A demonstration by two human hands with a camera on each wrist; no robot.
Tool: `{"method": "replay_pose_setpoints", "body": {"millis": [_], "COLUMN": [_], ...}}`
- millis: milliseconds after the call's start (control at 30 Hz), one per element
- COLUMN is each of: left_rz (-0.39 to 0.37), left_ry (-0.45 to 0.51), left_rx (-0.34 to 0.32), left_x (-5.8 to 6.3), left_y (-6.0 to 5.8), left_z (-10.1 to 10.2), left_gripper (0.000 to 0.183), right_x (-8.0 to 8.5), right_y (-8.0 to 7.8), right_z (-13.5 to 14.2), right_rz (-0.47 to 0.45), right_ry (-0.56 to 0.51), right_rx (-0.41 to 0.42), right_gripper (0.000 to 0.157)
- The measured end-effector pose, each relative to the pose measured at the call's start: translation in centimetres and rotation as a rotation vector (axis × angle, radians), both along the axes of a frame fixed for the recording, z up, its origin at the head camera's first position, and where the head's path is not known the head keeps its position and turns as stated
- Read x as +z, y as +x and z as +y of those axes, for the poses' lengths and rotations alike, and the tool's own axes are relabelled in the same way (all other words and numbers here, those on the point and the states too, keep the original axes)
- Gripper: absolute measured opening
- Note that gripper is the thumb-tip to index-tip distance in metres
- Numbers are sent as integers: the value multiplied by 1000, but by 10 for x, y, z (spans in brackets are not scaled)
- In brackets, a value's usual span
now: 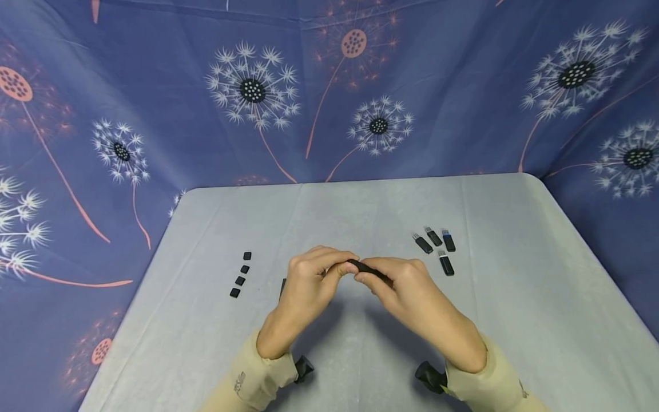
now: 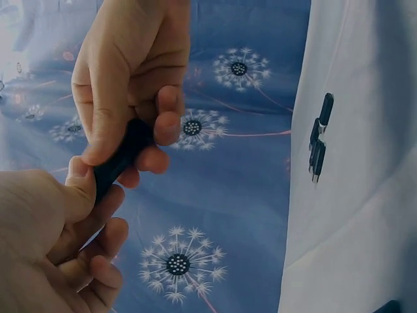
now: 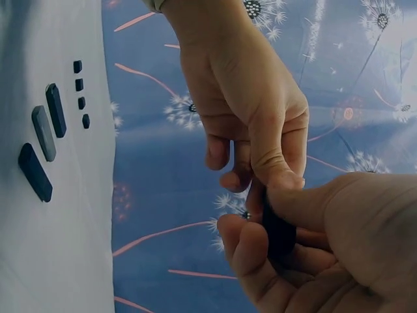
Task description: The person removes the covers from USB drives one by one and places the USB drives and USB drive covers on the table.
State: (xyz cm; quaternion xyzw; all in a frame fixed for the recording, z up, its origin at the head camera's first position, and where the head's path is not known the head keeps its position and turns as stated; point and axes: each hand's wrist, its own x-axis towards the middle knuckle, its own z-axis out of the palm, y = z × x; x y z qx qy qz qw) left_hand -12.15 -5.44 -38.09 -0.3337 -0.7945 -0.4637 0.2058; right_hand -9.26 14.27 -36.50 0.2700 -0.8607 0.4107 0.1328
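Both hands meet above the middle of the table around a black USB flash drive (image 1: 368, 269). My left hand (image 1: 315, 280) pinches its left end between thumb and fingers. The other end is held by my right hand (image 1: 407, 286), thumb below and fingers curled over it. In the left wrist view the dark drive (image 2: 124, 156) spans the gap between the two hands. Fingers cover much of it in the right wrist view, so I cannot tell whether its cap (image 3: 279, 228) is on or apart.
Several uncapped flash drives (image 1: 447, 263) with bare metal plugs lie at the right. Several small black caps (image 1: 239, 280) form a row at the left. Three longer black sticks (image 3: 43, 133) lie near the caps, mostly hidden behind my left hand in the head view. A dandelion-patterned cloth (image 1: 329, 114) hangs behind the table.
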Motion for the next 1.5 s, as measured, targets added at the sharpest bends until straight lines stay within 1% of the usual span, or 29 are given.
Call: {"method": "replay_pose_setpoints", "body": {"millis": [167,300,400,600,700,1067,1167,1300,1433,1500], "left_rz": [8,16,25,39,35,21,20,17,28,36], "left_ry": [14,31,42,39,36,10,6,3,-2,-5], "left_rx": [8,-2,-9,-20,-24,-16,-14,-33,-51,-46], "left_x": [-1,-1,0,-1,0,3,3,2,3,4], "left_y": [1,2,4,6,7,8,7,6,4,4], "left_z": [0,1,1,1,0,-4,-4,-4,-3,-3], "left_gripper": [10,9,9,7,7,9,11,12,11,11], "right_x": [0,0,-1,-3,-3,-4,-4,-5,-5,-4], "right_y": [-1,1,2,4,4,4,4,4,5,5], "right_z": [0,0,0,-2,-2,-5,-5,-3,-2,-2], "right_rz": [57,62,83,179,207,247,252,243,238,239], "right_ry": [2,-30,-47,-31,-31,-63,-69,-64,-58,-58], "right_rx": [23,21,26,46,58,113,112,108,112,111], "right_gripper": [9,12,16,20,21,19,20,21,24,25]}}
